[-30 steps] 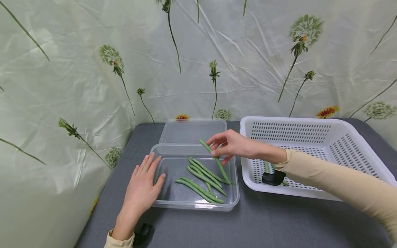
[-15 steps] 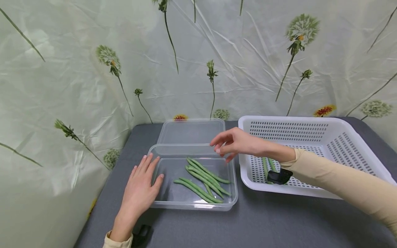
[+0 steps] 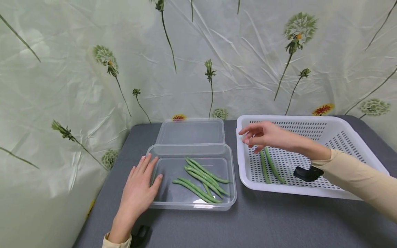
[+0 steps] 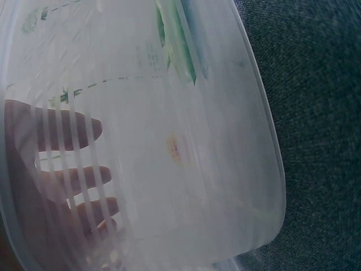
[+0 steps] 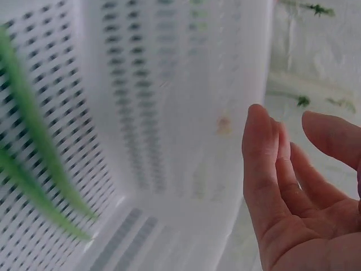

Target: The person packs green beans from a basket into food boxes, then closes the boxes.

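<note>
Several green beans (image 3: pixel 204 175) lie in a clear plastic container (image 3: pixel 229 151) in the middle of the head view. My left hand (image 3: pixel 139 187) rests at the container's left rim with its fingers straight; the left wrist view shows those fingers through the clear wall. Over the left part of a white perforated basket (image 3: pixel 313 119) hovers my right hand (image 3: pixel 270 135), its fingers loosely bent and nothing between them. Below it, two green beans (image 3: pixel 273 166) lie on the basket floor. In the right wrist view a gap shows between thumb and fingers.
A clear flat lid (image 3: pixel 192 131) lies behind the container. Both vessels stand on a grey cloth-covered table (image 3: pixel 248 224). A flower-printed sheet (image 3: pixel 173 93) hangs close behind the table and along its left side.
The right hand let go of a green bean over the container, so it now lies with the others. The hand then moved right over the basket. The left hand stayed at the rim.
</note>
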Demonstrator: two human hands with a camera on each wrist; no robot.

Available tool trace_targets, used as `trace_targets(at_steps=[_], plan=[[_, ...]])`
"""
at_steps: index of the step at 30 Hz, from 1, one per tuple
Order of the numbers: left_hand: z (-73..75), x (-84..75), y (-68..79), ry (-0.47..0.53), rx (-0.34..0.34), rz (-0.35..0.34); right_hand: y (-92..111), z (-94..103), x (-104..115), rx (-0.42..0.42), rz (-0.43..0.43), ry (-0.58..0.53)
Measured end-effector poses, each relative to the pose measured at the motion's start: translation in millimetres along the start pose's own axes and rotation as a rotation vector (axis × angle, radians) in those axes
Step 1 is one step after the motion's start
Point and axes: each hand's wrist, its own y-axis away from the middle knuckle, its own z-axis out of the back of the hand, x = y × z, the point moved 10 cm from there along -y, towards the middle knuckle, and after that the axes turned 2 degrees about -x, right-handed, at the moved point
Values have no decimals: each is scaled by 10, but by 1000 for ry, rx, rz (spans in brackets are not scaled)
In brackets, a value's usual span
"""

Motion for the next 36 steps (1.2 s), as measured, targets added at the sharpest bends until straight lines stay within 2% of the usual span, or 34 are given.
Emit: trace_targets(at_steps=[6,15,31,36], plan=[[-12,2,18,7,1,8,152,170,-262,-19,-64,52],[0,18,14,5,-7,4,268,387,-545,-37,-84,56],[-17,26,15,3,2,8,287,380,-1145,22,-238,-12],[-9,26,8,-1,-1,4,260,347,-1232,18,-240,-17]])
